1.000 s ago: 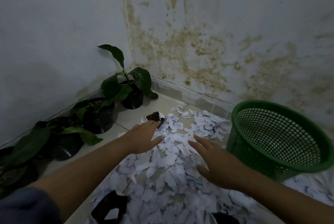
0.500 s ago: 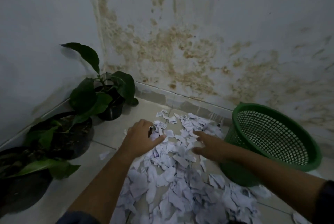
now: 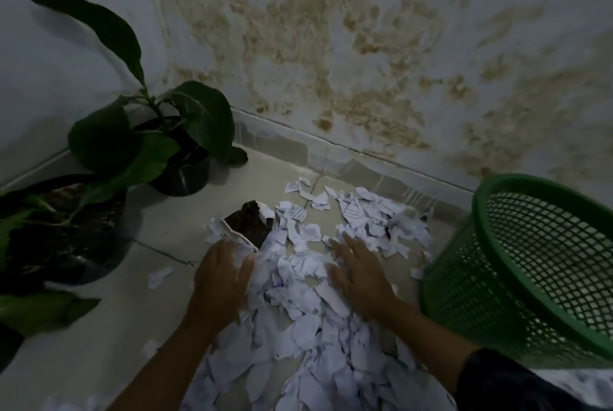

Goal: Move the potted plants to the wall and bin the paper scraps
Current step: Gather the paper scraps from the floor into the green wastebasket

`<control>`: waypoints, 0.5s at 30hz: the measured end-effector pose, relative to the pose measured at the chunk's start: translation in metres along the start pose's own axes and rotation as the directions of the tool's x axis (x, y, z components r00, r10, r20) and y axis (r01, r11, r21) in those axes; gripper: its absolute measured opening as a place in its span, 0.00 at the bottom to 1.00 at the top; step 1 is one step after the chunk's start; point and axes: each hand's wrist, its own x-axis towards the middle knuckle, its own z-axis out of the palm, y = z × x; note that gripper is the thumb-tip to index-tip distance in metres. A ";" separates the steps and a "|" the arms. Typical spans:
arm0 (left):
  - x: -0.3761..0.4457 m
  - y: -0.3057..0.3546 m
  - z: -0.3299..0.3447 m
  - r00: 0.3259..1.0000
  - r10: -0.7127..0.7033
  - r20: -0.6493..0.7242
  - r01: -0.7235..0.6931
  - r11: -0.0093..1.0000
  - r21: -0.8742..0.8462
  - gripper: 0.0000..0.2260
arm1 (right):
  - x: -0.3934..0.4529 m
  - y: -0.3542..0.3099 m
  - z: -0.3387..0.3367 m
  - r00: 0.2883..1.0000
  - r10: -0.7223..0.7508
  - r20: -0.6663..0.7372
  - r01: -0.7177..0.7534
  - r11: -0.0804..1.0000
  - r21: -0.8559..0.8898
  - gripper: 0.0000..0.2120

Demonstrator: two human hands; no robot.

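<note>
Both hands down on the scraps point(image 3: 308, 317), a white torn-paper pile spread across the floor point(image 3: 109, 337) in the room corner. Left hand point(image 3: 220, 281): fingers curled into the pile's left edge, bunching scraps in its grip. Right hand point(image 3: 360, 281): flat, fingers spread, pressing on the paper, holding nothing. Dark piece point(image 3: 248, 223) lies among the scraps just beyond the left hand. Green mesh bin point(image 3: 527, 271) tilted, mouth toward camera, just right of the pile, near the stained wall point(image 3: 331, 46). Two plants along the left wall: far plant point(image 3: 179, 145) in the corner, near plant point(image 3: 66, 228) beside it.
</note>
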 end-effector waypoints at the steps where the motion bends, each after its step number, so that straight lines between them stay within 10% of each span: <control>1: 0.000 0.003 0.011 0.999 -0.018 0.028 0.018 0.999 -0.026 0.29 | 0.006 0.001 0.006 1.000 -0.004 -0.014 0.004 1.000 0.030 0.27; 5: -0.003 0.008 0.047 0.999 -0.026 0.036 0.035 0.958 -0.284 0.29 | 0.016 -0.003 0.030 0.991 -0.125 -0.044 0.131 0.974 0.183 0.33; 10: -0.007 0.021 0.047 0.971 -0.029 -0.239 -0.019 0.980 -0.200 0.26 | 0.022 -0.003 0.034 0.973 -0.034 -0.226 0.090 0.965 0.245 0.27; 15: -0.016 0.025 0.064 0.976 -0.021 -0.216 -0.033 0.969 -0.244 0.32 | 0.018 -0.019 0.058 0.985 0.025 -0.173 0.049 0.910 0.413 0.35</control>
